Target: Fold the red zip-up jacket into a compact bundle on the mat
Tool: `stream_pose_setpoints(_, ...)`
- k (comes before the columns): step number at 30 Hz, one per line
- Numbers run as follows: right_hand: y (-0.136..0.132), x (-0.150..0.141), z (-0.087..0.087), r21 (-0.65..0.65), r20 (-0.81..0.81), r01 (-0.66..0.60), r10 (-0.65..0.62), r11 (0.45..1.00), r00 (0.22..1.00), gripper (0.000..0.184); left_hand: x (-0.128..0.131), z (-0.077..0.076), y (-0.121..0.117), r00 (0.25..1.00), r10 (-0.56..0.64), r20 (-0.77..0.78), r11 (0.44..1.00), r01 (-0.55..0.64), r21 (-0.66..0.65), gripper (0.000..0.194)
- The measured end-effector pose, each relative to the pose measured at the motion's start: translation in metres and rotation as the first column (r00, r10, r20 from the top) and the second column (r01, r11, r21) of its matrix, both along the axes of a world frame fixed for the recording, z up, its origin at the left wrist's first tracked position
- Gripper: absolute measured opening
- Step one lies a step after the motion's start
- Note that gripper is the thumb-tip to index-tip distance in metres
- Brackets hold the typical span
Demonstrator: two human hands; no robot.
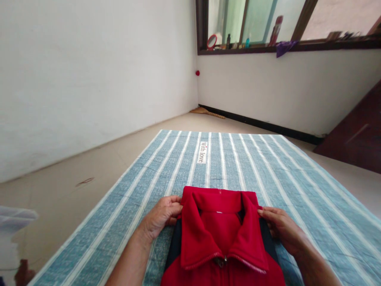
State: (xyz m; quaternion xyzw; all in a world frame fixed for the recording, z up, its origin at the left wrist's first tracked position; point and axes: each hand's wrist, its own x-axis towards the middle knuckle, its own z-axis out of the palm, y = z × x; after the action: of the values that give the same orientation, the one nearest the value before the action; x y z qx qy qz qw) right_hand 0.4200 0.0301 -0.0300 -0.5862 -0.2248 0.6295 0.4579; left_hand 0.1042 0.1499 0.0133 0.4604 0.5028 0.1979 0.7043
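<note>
A red jacket (195, 238) with dark side panels lies folded on a blue-and-white striped cloth (139, 178), its collar spread and turned toward the far side. The metal zipper pull (220, 261) shows at the front of the collar; the jacket's lower part runs out of view. My left hand (162, 214) pinches the left shoulder edge beside the collar, thumb and fingers closed on the fabric. On the opposite side, my right hand (278, 224) grips the right shoulder edge between thumb and fingers.
A "With love" label (202, 152) is on the cloth beyond the jacket. A broom-like object (205, 112) lies in the floor corner. Along the windowsill stand a round red mirror (212, 41), bottles and a purple cloth (285, 47). A dark red panel (354, 135) leans at right.
</note>
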Motion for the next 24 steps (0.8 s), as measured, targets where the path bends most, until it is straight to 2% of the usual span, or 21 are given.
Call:
stream_pose_setpoints(6, 0.0007, -0.0031, 0.0022, -0.013, 0.053, 0.032, -0.031, 0.999, 0.998, 0.036, -0.0004, -0.0027, -0.0002, 1.0, 0.019, -0.004, 1.0, -0.019, 0.014, 0.03)
stream_pose_setpoints(24, 0.0025, -0.0006, -0.0026, -0.033, 0.013, 0.025, -0.025, 0.999, 1.0, 0.038, -0.0029, -0.0068, 0.0009, 1.0, 0.007, 0.0, 1.0, -0.007, 0.021, 0.029)
